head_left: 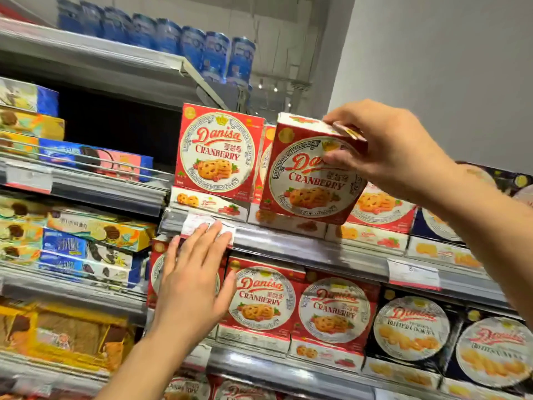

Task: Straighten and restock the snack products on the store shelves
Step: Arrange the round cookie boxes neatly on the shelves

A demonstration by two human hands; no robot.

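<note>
Dark open gap left of the upright cranberry box; shelf low overhead.

A grey wall (plain, unmarked) rises beside the shelving.

Head camera, close, tilted slightly upward at shelves, edges perhaps motion-blurred.
</note>
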